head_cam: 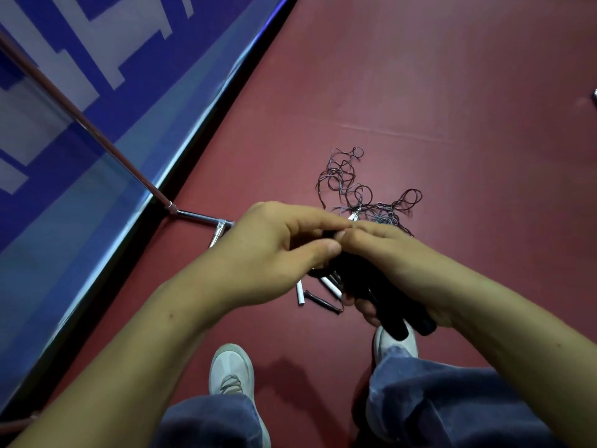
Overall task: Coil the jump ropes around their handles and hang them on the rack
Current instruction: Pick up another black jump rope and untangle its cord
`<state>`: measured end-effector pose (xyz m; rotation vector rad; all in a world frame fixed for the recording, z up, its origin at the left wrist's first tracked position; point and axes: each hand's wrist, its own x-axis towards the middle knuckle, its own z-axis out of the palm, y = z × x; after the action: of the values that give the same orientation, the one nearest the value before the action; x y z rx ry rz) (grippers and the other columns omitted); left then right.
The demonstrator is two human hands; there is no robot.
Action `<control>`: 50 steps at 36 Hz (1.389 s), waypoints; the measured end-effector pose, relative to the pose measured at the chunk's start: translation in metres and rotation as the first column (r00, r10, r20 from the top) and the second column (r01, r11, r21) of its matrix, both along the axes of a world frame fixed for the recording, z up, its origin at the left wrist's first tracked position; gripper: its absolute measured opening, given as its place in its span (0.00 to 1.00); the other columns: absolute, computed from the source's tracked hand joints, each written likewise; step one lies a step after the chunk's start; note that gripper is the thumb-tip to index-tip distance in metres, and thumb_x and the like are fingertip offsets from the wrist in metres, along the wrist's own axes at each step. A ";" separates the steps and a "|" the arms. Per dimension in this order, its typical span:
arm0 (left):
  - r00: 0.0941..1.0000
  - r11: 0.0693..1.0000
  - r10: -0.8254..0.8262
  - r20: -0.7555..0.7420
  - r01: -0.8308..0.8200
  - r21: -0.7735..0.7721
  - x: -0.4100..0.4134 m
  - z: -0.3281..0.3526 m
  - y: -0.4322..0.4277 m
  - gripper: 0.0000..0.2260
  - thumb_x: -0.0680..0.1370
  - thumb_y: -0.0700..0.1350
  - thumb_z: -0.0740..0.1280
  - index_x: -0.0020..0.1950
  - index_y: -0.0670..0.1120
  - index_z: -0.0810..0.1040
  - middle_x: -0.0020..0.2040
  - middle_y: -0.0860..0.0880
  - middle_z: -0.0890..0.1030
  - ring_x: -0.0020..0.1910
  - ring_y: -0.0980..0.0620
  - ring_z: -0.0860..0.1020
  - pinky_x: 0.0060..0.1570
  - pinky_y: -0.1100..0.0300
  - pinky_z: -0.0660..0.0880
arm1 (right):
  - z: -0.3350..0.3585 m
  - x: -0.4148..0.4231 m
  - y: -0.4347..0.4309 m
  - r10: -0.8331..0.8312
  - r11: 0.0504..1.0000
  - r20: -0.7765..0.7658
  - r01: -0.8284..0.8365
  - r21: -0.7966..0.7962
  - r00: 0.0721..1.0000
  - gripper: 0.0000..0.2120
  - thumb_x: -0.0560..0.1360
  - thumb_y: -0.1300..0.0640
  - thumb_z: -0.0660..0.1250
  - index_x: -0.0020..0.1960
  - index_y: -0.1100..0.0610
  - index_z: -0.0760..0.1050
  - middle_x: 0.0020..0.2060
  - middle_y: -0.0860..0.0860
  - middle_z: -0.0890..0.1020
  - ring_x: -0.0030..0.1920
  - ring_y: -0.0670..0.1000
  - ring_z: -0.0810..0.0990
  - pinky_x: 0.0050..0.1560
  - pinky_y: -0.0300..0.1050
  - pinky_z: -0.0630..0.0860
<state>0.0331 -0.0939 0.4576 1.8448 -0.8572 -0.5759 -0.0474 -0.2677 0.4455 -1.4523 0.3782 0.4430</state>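
My right hand (pixel 397 266) grips a pair of black jump rope handles (pixel 397 321), whose ends stick out below my palm. My left hand (pixel 281 250) meets it from the left, thumb and fingers pinching at the top of those handles, where the thin cord is hidden by my fingers. On the red floor beyond my hands lies a tangle of thin dark jump rope cords (pixel 361 189). More handles lie beneath my hands: a white one (pixel 300 294), a second white one (pixel 331 287) and a black one (pixel 323 302).
A metal rack pole (pixel 80 121) slants from the upper left down to its chrome base foot (pixel 200 216) by the blue wall banner (pixel 97 76). My two grey shoes (pixel 231 370) and jeans are at the bottom. A small dark object (pixel 593 97) sits at the right edge.
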 end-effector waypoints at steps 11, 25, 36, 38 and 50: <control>0.904 0.989 0.046 0.425 -0.100 0.106 0.008 0.006 0.005 0.09 0.73 0.39 0.78 0.48 0.52 0.87 0.48 0.54 0.74 0.43 0.55 0.78 0.40 0.69 0.74 | -0.001 0.005 -0.003 0.010 1.000 0.030 -0.011 0.029 0.999 0.15 0.74 0.57 0.67 0.56 0.64 0.69 0.35 0.64 0.76 0.31 0.59 0.73 0.29 0.47 0.69; 0.979 0.950 0.192 -0.070 -0.203 -0.237 0.001 0.011 0.005 0.06 0.79 0.29 0.66 0.49 0.37 0.81 0.45 0.42 0.85 0.42 0.54 0.81 0.44 0.67 0.75 | -0.017 0.018 -0.009 -0.058 0.968 -0.099 0.081 0.238 0.993 0.16 0.66 0.53 0.69 0.48 0.62 0.79 0.36 0.65 0.78 0.30 0.61 0.74 0.32 0.49 0.73; 0.821 0.784 0.199 -0.534 -0.461 -0.415 -0.001 0.014 0.011 0.02 0.77 0.36 0.67 0.49 0.40 0.77 0.38 0.45 0.83 0.34 0.51 0.77 0.39 0.58 0.78 | -0.002 0.010 -0.018 -0.081 0.877 -0.066 0.103 0.470 0.995 0.15 0.72 0.48 0.63 0.48 0.59 0.73 0.34 0.58 0.75 0.24 0.49 0.68 0.26 0.39 0.65; 0.824 0.790 0.186 -0.535 -0.450 -0.418 0.000 0.012 0.014 0.03 0.76 0.36 0.66 0.49 0.40 0.76 0.37 0.46 0.81 0.34 0.51 0.76 0.39 0.57 0.77 | -0.001 0.010 -0.018 -0.125 0.883 -0.030 0.125 0.452 0.992 0.12 0.74 0.50 0.62 0.52 0.58 0.73 0.34 0.59 0.74 0.24 0.49 0.67 0.26 0.38 0.64; 0.829 0.748 0.316 -0.461 -0.516 -0.417 -0.004 0.026 0.024 0.05 0.71 0.37 0.66 0.46 0.38 0.77 0.33 0.46 0.79 0.31 0.52 0.75 0.36 0.62 0.76 | -0.007 0.012 -0.023 -0.197 0.966 0.102 0.175 0.188 0.975 0.15 0.72 0.52 0.65 0.49 0.64 0.74 0.33 0.65 0.75 0.26 0.55 0.70 0.26 0.43 0.67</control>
<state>0.0294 -0.0702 0.4836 1.2960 -0.2717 -0.3228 -0.0358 -0.2907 0.4389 -1.2493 0.3651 0.2298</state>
